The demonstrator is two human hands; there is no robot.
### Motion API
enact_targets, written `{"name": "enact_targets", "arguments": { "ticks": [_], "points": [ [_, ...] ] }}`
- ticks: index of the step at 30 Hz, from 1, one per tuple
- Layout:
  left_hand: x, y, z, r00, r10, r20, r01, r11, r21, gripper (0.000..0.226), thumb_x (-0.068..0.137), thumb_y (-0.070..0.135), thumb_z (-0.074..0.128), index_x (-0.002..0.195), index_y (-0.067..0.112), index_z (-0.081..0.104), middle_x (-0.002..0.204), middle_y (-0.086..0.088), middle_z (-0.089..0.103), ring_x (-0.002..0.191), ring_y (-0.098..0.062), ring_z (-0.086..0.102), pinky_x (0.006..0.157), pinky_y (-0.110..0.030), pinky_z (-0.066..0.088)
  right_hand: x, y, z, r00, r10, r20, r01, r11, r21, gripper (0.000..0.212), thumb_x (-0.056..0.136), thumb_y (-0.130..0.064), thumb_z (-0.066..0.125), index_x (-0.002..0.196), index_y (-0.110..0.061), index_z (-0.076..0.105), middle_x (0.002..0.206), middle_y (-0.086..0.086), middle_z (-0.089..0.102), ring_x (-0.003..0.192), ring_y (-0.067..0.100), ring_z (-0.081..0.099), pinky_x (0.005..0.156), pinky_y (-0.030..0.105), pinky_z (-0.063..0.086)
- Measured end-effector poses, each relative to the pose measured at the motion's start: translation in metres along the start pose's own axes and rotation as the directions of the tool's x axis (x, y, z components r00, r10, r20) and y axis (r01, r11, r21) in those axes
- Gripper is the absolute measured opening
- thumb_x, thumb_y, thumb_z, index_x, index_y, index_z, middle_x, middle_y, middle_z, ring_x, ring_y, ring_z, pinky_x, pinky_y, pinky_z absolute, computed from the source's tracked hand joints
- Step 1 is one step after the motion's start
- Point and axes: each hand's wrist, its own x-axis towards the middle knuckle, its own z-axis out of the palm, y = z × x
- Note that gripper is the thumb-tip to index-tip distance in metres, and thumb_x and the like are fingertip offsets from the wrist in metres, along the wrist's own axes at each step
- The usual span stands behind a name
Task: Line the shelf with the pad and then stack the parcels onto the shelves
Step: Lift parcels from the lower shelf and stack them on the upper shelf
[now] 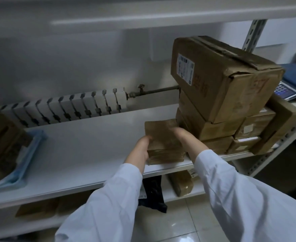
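Observation:
A flat brown parcel (161,137) lies on the white middle shelf (84,151), near its front edge. My left hand (141,147) grips its left side and my right hand (185,137) grips its right side. Just to the right stands a stack of brown cardboard parcels (213,126), topped by a large tilted box (222,77) with a white label. A blue pad (26,159) lies at the shelf's left end with brown parcels (2,137) on it.
A white radiator (65,107) with a pipe and valve runs behind the shelf. The lower shelf holds brown parcels (182,184) and a black bag (152,194). A scale with a keypad (287,89) sits at the far right. A slotted metal upright (253,34) rises at the right.

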Motion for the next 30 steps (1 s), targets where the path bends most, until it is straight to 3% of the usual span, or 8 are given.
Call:
{"name": "enact_targets", "arguments": {
  "ticks": [3,9,11,15,19,23,26,30],
  "points": [
    [0.006,0.001,-0.006,0.998,0.051,0.021,-0.05,0.999,-0.018,0.047,0.089,0.031,0.055,0.126,0.004,0.045,0.129,-0.005,0.054,0.115,-0.024,0.053,0.101,-0.038,0.043,-0.003,-0.008,-0.001,0.997,-0.011,-0.072,0.009,0.999,-0.034,0.048,0.101,-0.035,0.034,0.139,-0.006,0.041,0.14,0.014,0.047,0.127,0.029,0.046,0.102,0.033,0.037],
    [-0.016,0.02,-0.021,0.99,0.138,-0.001,-0.138,0.99,-0.014,0.052,0.093,0.04,0.05,0.138,0.02,0.033,0.138,-0.009,0.043,0.127,-0.034,0.041,0.101,-0.048,0.035,-0.021,-0.027,0.001,0.988,-0.08,-0.132,0.076,0.996,-0.037,0.048,0.099,-0.037,0.039,0.136,-0.007,0.045,0.139,0.015,0.047,0.126,0.031,0.047,0.109,0.04,0.037],
    [-0.017,0.023,-0.03,0.989,0.146,0.009,-0.144,0.985,-0.096,0.057,0.088,0.048,0.055,0.136,0.024,0.035,0.135,-0.009,0.046,0.12,-0.036,0.046,0.092,-0.05,0.042,-0.031,-0.032,0.003,0.974,-0.125,-0.19,0.122,0.992,-0.029,0.047,0.096,-0.039,0.044,0.13,-0.008,0.05,0.13,0.014,0.054,0.118,0.031,0.052,0.103,0.041,0.042],
    [-0.023,0.031,-0.058,0.992,0.127,-0.007,-0.124,0.953,-0.276,0.052,0.081,0.052,0.058,0.123,0.023,0.05,0.116,-0.011,0.06,0.1,-0.031,0.058,0.066,-0.036,0.05,-0.052,-0.047,0.002,0.94,-0.187,-0.286,0.223,0.97,0.097,0.041,0.09,-0.038,0.05,0.12,-0.011,0.056,0.114,0.011,0.061,0.105,0.03,0.058,0.096,0.045,0.047],
    [-0.036,0.04,-0.09,0.992,0.123,0.037,-0.105,0.943,-0.316,0.033,0.087,0.049,0.051,0.097,0.018,0.055,0.093,-0.011,0.061,0.084,-0.029,0.058,0.08,-0.039,0.051,-0.083,-0.063,0.004,0.889,-0.26,-0.377,0.336,0.93,0.152,0.045,0.083,-0.04,0.051,0.121,-0.016,0.055,0.114,0.01,0.061,0.105,0.03,0.059,0.094,0.045,0.048],
    [-0.059,0.05,-0.113,0.977,0.175,0.123,-0.128,0.938,-0.322,0.043,0.09,0.055,0.04,0.11,0.021,0.057,0.099,-0.009,0.063,0.086,-0.029,0.06,0.074,-0.038,0.051,-0.101,-0.076,0.007,0.855,-0.336,-0.396,0.402,0.91,0.097,0.069,0.065,-0.053,0.05,0.126,-0.022,0.048,0.12,0.014,0.061,0.109,0.034,0.058,0.096,0.05,0.047],
    [-0.074,0.055,-0.129,0.969,0.195,0.15,-0.153,0.955,-0.253,0.044,0.087,0.059,0.043,0.102,0.021,0.06,0.108,-0.007,0.063,0.1,-0.031,0.059,0.087,-0.044,0.051,-0.14,-0.089,0.02,0.842,-0.393,-0.371,0.449,0.89,0.076,0.065,0.078,-0.048,0.054,0.133,-0.015,0.043,0.127,0.011,0.055,0.117,0.03,0.052,0.101,0.044,0.042],
    [-0.097,0.062,-0.147,0.95,0.238,0.202,-0.214,0.968,-0.131,0.066,0.083,0.077,0.027,0.099,0.022,0.059,0.101,-0.008,0.067,0.094,-0.029,0.064,0.08,-0.043,0.055,-0.166,-0.102,0.023,0.794,-0.463,-0.394,0.48,0.875,-0.062,0.058,0.086,-0.049,0.051,0.131,-0.013,0.046,0.128,0.009,0.054,0.117,0.03,0.051,0.096,0.039,0.043]
  ]
}}
